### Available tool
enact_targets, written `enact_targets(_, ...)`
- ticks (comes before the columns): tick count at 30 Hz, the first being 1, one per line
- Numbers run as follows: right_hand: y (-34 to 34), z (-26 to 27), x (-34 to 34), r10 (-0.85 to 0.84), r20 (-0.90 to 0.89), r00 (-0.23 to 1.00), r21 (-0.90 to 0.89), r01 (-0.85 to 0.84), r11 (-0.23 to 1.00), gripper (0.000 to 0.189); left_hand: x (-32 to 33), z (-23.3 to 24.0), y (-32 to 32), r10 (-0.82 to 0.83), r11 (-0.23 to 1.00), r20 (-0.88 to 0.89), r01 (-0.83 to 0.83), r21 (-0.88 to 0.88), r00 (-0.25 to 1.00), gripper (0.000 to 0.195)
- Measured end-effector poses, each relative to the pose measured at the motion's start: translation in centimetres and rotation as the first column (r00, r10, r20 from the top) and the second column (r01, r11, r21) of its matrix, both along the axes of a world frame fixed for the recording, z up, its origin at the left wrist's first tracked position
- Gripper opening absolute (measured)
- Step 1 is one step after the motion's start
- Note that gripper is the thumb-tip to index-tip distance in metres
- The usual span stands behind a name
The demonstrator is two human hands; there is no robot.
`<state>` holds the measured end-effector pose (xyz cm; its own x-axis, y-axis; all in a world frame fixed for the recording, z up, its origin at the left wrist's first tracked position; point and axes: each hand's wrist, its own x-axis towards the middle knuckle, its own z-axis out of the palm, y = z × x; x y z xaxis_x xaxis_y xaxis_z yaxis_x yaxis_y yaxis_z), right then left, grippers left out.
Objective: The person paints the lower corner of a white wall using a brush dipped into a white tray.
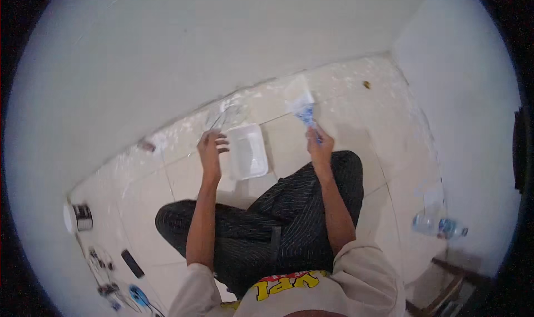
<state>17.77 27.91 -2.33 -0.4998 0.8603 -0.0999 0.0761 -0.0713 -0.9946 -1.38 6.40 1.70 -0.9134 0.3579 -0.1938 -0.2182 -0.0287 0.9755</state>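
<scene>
My right hand (321,146) grips the blue handle of a flat, wide-headed tool (303,110). Its pale head points toward the wall; blur hides whether it is a brush or a scraper. A white plastic tub (249,152) rests on the floor between my hands. To its left is my left hand (212,148), fingers partly curled. Just beyond those fingertips is a clear, crinkled plastic piece (227,114) with a thin dark line across it. Whether the fingers pinch it is unclear.
White smears mark the tiled floor (342,77) along the wall (208,45). A small reddish-brown piece (147,145), a lidded tub (79,217), a black phone-like object (132,264) and cables (108,290) lie left. Plastic bottles (448,228) and a wooden stool-like frame (454,281) are right.
</scene>
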Motion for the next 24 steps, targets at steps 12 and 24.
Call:
enact_targets(12,-1.3,0.9,-1.4,0.082,-0.008,0.997,-0.024,-0.082,0.996,0.038,-0.5,2.3,-1.1,0.039,0.999,0.011,-0.039,-0.012,0.999,0.025)
enact_targets(24,-1.6,0.9,-1.8,0.073,-0.014,0.997,0.037,-0.072,0.997,0.022,-1.1,1.3,-1.0,0.082,0.996,-0.022,-0.082,0.027,0.996,0.022)
